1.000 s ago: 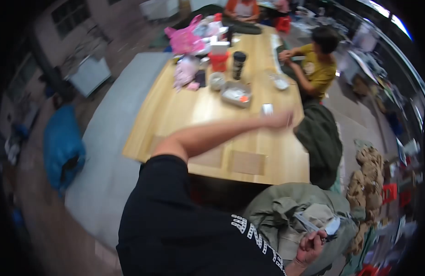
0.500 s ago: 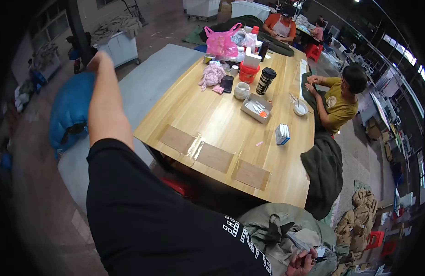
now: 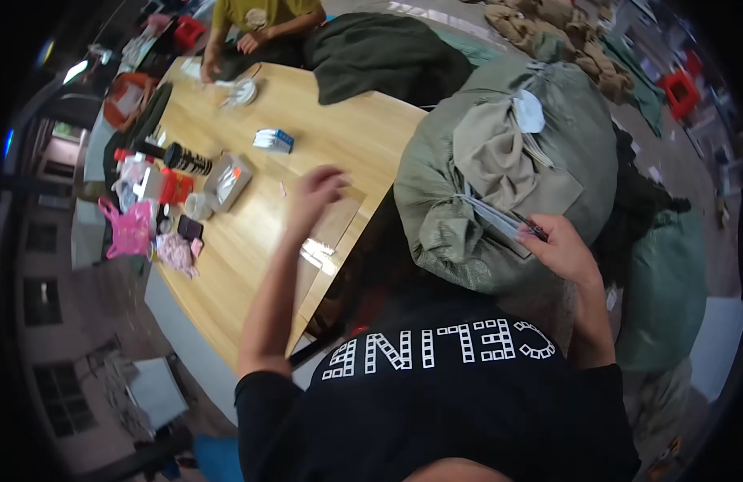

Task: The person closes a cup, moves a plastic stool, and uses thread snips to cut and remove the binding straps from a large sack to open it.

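My right hand (image 3: 566, 251) is closed around small dark thread snips (image 3: 533, 227), just above a big green woven sack (image 3: 427, 181) at my right. White ties (image 3: 488, 211) lie on the sack beside the snips' tips. On top rest a crumpled beige cloth (image 3: 492, 153) and a pale blue-white piece (image 3: 530, 111). My left hand (image 3: 317, 195) is over the near part of the wooden table (image 3: 371, 128), smeared by motion. Its fingers are too blurred to read. Beneath it lies a brown sheet (image 3: 339, 217) taped to the tabletop.
A small blue-white box (image 3: 273, 140), a grey tray (image 3: 227, 183), a patterned cup (image 3: 188, 159) and a pink bag (image 3: 126, 229) stand on the table. Dark green cloth (image 3: 383, 56) hangs over its edge near a co-worker (image 3: 267, 16). Another green sack (image 3: 665, 281) stands at right.
My view has swung right towards the green sack. My left arm has come from the blue sack at far left to over the table. The right hand keeps the snips.
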The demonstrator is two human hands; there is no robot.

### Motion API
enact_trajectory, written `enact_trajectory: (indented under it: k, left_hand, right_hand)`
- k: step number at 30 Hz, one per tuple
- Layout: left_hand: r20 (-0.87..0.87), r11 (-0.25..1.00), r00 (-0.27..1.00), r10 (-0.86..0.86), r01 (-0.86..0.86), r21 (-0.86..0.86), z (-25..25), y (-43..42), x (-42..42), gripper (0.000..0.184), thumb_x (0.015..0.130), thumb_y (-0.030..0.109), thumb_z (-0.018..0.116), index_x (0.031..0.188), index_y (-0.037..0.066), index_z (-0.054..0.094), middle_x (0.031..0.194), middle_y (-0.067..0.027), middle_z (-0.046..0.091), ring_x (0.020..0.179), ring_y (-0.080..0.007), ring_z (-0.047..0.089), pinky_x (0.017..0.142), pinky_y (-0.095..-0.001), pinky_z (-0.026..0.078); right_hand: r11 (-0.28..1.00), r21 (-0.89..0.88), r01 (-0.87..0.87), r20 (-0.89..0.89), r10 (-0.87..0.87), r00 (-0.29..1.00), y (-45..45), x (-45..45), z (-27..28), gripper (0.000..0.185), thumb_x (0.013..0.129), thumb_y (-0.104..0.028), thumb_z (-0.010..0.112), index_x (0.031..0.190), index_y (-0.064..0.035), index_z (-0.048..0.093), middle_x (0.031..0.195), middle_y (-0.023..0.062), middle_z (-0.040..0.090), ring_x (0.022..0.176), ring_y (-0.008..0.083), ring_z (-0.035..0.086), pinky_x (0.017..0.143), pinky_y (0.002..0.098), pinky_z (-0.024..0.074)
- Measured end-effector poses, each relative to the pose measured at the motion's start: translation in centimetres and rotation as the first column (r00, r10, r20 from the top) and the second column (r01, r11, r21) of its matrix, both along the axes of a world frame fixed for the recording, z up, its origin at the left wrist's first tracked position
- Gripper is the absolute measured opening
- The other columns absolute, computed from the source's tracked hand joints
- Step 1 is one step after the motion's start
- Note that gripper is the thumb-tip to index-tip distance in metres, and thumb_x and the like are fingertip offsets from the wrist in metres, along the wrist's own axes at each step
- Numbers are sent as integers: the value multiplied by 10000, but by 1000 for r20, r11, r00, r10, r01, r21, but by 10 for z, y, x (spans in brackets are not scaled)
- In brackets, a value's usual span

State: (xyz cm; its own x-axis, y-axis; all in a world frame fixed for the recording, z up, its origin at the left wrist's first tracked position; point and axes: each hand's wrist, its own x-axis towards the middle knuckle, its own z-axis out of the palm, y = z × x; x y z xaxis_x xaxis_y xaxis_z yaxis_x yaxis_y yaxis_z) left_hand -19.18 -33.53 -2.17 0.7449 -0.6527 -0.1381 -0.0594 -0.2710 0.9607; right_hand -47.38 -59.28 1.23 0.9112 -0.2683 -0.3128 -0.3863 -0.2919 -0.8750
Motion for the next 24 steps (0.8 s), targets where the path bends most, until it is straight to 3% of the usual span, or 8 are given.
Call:
enact_trajectory:
  k: [2,4,8,10,13,16,21,24]
  left_hand:
    - [71,972,970,-234,231,50,-10,-76,-30,193,759,121,582,888,-22,577,792,-48,584,711,-108,540,636,-236,447]
    - [196,901,880,-433,429,63,-19,-110,-57,214,709,151,619,849,-8,588,713,-79,584,650,-143,551,598,-278,443]
    - [222,794,771,-597,527,304,-43,-124,-73,273,625,148,637,856,9,589,760,-133,592,727,-238,582,654,-322,452]
    - [149,800,792,-592,556,224,-45,-127,-78,261,625,124,598,860,11,586,755,-131,585,730,-249,580,653,-335,451]
    - [451,812,691,-565,560,161,-47,-120,-79,255,666,55,506,903,1,585,702,-74,559,667,-128,518,626,-240,418]
    - [-95,706,724,-684,689,163,-51,-131,-64,250,691,28,479,913,2,590,730,-43,569,680,-103,508,627,-228,411]
    - [-263,800,772,-578,601,5,-60,-117,-63,103,781,62,546,860,13,589,710,18,567,629,-44,493,562,-185,397]
    - [-293,897,856,-425,442,-12,-61,-112,-72,72,788,97,577,812,28,579,678,21,555,597,-41,490,534,-181,394]
  right_hand:
    - [919,380,108,178,-188,966,9,-13,2,161,810,-69,505,962,-16,519,702,64,530,457,51,395,425,209,322]
    - [532,845,57,255,-494,831,14,-29,11,154,827,-43,470,973,-34,514,705,83,534,408,42,329,395,214,294]
    - [390,920,-47,300,-621,724,20,-41,-6,139,850,-47,427,968,-42,500,755,95,526,389,28,267,362,183,219]
    - [410,911,-43,321,-639,700,17,-49,-3,144,856,-60,416,975,-43,497,717,73,502,385,28,260,369,183,211]
    - [435,895,-99,372,-603,706,16,-33,3,131,856,-68,424,956,-50,506,656,43,478,390,34,266,380,192,223]
    - [465,886,-8,341,-637,692,7,-18,7,112,868,-100,416,948,-68,488,710,26,439,388,35,257,363,163,210]
    - [727,614,308,483,-655,581,5,8,22,204,881,-121,411,961,30,523,846,46,573,415,-9,263,369,156,212]
    - [700,646,303,444,-668,597,5,7,12,213,881,-123,416,988,25,526,858,39,577,414,-11,263,363,155,222]
